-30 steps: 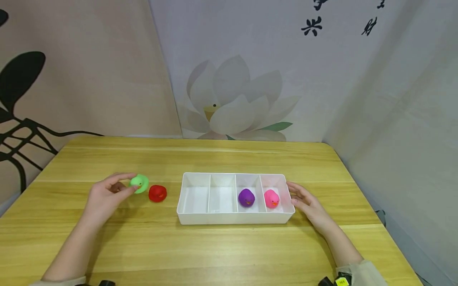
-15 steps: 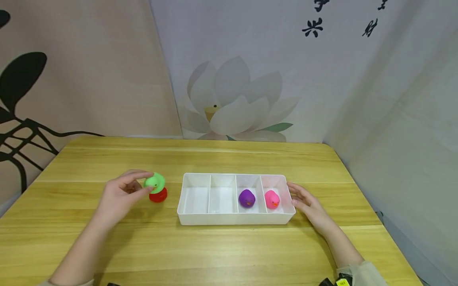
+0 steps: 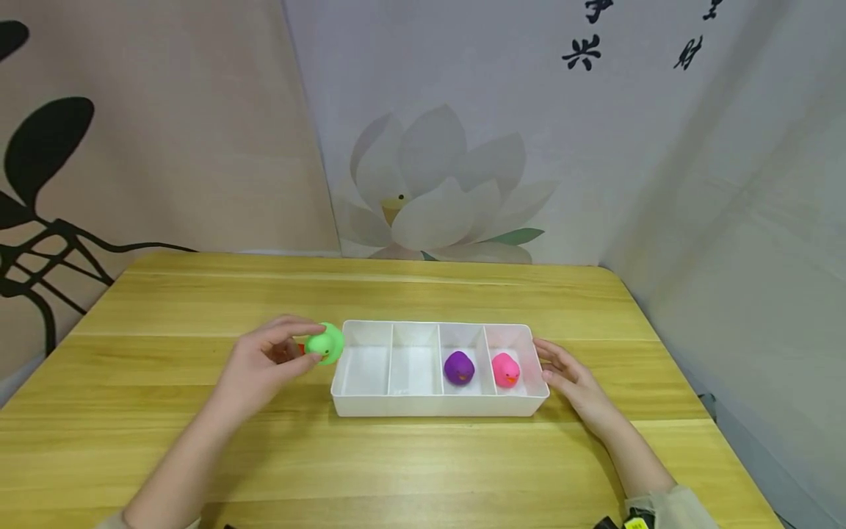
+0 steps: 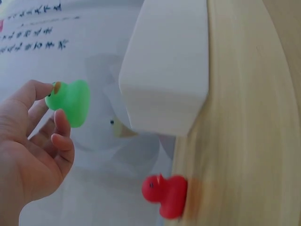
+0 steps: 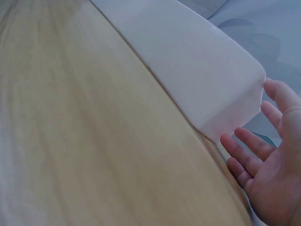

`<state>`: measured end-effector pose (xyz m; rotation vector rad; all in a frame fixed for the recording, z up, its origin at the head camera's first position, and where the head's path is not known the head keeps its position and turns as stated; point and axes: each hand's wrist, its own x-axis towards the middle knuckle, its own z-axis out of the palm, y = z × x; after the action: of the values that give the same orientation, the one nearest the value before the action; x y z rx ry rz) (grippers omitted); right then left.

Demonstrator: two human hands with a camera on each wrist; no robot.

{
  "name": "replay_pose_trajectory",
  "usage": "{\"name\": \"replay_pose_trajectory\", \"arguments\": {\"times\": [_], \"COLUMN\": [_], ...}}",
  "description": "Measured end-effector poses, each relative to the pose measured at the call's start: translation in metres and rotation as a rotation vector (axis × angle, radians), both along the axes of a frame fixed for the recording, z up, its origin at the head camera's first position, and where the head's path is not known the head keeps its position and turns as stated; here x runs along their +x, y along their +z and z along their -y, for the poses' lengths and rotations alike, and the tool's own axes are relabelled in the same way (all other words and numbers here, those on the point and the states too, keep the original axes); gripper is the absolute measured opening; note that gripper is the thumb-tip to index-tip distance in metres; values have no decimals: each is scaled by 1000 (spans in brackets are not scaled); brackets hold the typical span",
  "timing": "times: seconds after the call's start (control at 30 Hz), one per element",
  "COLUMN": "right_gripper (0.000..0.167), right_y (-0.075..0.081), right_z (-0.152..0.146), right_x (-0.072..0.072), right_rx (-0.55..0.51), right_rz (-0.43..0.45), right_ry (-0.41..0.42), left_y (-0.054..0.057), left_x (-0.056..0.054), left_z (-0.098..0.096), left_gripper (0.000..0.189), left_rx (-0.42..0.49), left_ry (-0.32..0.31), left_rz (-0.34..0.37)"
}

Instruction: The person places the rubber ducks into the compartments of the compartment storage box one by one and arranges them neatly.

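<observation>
My left hand (image 3: 267,360) pinches a green rubber duck (image 3: 325,344) between thumb and fingers, just off the left end of the white divided box (image 3: 390,405). In the left wrist view the green duck (image 4: 71,101) hangs raised, while a red rubber duck (image 4: 165,195) sits on the table. From the head view that red duck is mostly hidden behind the left hand. My right hand (image 3: 575,382) rests its fingertips at the box's right end, fingers loosely extended, as the right wrist view also shows. A purple duck (image 3: 459,368) and a pink duck (image 3: 505,369) sit in the two right compartments.
The two left compartments (image 3: 366,360) of the box hold nothing. All stands on a wooden table (image 3: 423,470), with a printed cloth backdrop (image 3: 463,73) behind its far edge and more cloth along the right side.
The left hand has carried the green duck rightward, passing over the red duck, up to the box's left end. My right hand has stayed at the box.
</observation>
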<state>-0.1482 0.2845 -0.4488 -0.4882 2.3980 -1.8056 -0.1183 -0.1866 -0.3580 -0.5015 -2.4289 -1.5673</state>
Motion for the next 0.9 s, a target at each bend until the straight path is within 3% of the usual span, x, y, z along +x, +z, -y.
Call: {"name": "replay_pose_trajectory", "arguments": {"times": [0.43,0.67,0.9], "right_gripper": [49,49,49], "right_y": [-2,-2,-2], "right_z": [0,0,0], "right_x": [0,0,0], "right_rx": [-18,-16,-8], "right_rz": [-15,-14,-10], "right_ry": [6,6,3], "left_y": [1,2,-1], "left_x": [-10,-16,-28], "left_z": [-40,-57,-65], "left_gripper": [28,28,26], "left_rx": [65,42,14], "left_ry": [-129,-159,-213], "left_rz": [36,111,137]}}
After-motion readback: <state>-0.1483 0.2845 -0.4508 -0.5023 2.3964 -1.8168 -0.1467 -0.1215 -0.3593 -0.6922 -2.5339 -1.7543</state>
